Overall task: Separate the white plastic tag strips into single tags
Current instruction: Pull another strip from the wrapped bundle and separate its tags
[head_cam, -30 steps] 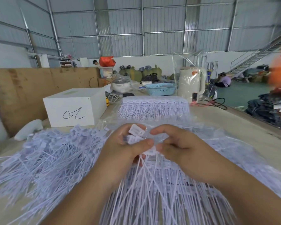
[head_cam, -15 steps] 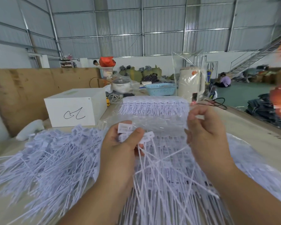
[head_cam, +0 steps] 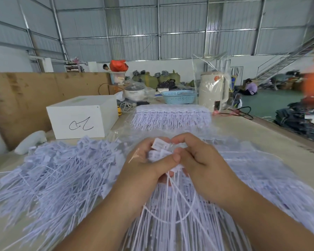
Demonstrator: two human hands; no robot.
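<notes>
Half a second ago the right hand [head_cam: 199, 160] was lifted up and away to the right, apparently with a torn-off tag; now it is back down against the left hand [head_cam: 145, 165], thumbs touching, fingers of both curled onto the bunch of tag heads [head_cam: 160, 148] between them. I'd read that as one tag freed and the next being pinched for tearing, so the work is cycling, with plenty left. The left hand grips the cluster of heads, tails fanning down toward the person; the right pinches at its right edge, though exactly which tag it has I can't make out. Counting: two hands, one held bunch, one big heap of loose single tags [head_cam: 49, 176] spread on the table to the left, one unseparated strip stack [head_cam: 172, 115] lying farther back in clear plastic, one white box [head_cam: 83, 120], one blue basket [head_cam: 179, 96], one cream kettle [head_cam: 214, 91] in a bag. The tags themselves are far too many to count.
</notes>
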